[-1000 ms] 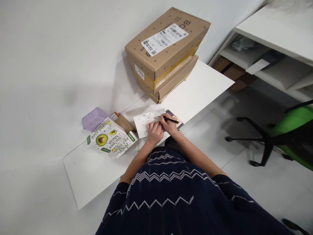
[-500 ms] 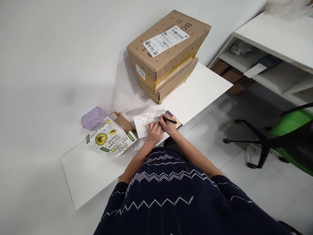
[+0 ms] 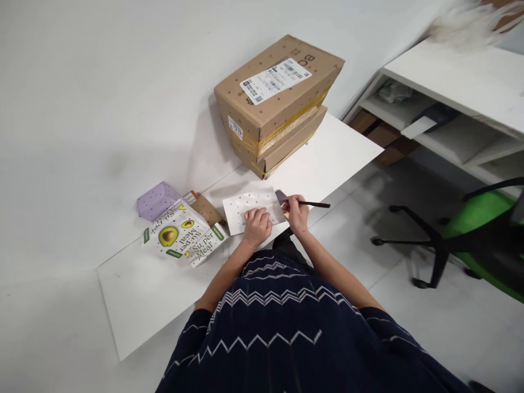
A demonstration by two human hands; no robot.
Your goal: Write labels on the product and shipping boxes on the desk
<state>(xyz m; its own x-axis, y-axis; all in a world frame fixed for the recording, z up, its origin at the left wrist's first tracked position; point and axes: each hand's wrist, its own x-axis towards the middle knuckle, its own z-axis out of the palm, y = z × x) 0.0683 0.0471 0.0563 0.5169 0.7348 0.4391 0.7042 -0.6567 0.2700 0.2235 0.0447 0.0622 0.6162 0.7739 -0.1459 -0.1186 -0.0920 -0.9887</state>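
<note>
A white sheet of paper (image 3: 237, 210), dotted with small dark marks, lies on the table. My left hand (image 3: 257, 225) rests on it with the fingers laid out and slightly apart, holding nothing I can see. At the sheet's right edge, my right hand (image 3: 297, 214) is closed around a black pen (image 3: 315, 204). The pen points left, its rear end sticking out to the right. A dark, flat item (image 3: 280, 195) shows partly beyond the sheet's edge; my right hand hides much of it.
A printed avocado carton (image 3: 180, 232), a purple box (image 3: 158, 201) and a brown packet (image 3: 208, 209) sit to the left. Two stacked cardboard boxes (image 3: 266, 117) stand behind on the white table (image 3: 143, 311). Right are a shelf unit (image 3: 470, 82) and green chair (image 3: 483, 224).
My right hand has moved right, away from my left, to the paper's edge. The pen went with it and now lies nearly level. My left hand stays on the sheet.
</note>
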